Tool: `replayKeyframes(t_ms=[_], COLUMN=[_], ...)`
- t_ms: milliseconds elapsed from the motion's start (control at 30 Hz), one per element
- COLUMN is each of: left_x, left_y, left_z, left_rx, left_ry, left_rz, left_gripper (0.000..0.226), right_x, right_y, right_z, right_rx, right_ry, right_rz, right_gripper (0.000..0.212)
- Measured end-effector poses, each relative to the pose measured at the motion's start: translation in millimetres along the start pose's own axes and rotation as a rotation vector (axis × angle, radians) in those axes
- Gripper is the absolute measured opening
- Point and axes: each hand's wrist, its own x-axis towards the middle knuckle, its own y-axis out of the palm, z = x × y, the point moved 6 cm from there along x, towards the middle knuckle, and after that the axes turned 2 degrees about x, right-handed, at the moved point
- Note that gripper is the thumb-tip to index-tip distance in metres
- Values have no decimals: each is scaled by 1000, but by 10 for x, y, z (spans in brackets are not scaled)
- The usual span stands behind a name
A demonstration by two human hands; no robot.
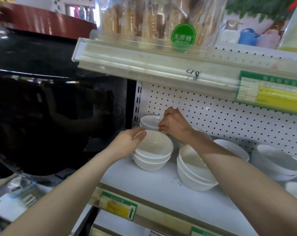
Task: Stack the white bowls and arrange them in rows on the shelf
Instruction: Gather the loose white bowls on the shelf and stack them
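White bowls stand in short stacks on the white shelf [144,183]. At the back left corner is a stack of two [150,122]; my right hand [174,124] pinches the right rim of its top bowl. In front of it stands another stack of two [154,150]. My left hand [129,142] grips the left rim of that stack's top bowl, thumb over the edge. A third stack [193,172] sits to the right, partly behind my right forearm. More white bowls [279,162] lie further right.
A large glossy black pot [50,103] with a red-brown lid fills the space left of the shelf. The upper shelf edge [153,65] with price strips hangs close above. White pegboard [229,116] forms the back wall. A price-label rail [120,207] runs along the shelf front.
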Motion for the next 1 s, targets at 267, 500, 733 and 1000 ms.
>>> replayKeyframes(t_ms=[267, 500, 733, 1000], left_x=[-8, -17, 6, 130], left_y=[-19, -18, -49, -115], left_z=[33, 54, 47, -42], left_rx=[-18, -48, -30, -54], left_ry=[6, 4, 7, -12], left_rz=[16, 39, 46, -19], left_gripper=[40, 41, 40, 35], right_x=[13, -34, 10, 97], right_y=[-21, 96, 24, 120], right_z=[-10, -31, -348, -897], right_rx=[56, 141, 518, 256], right_ry=[13, 56, 333, 750], right_rz=[-68, -80, -85, 70], right_gripper=[16, 13, 14, 36])
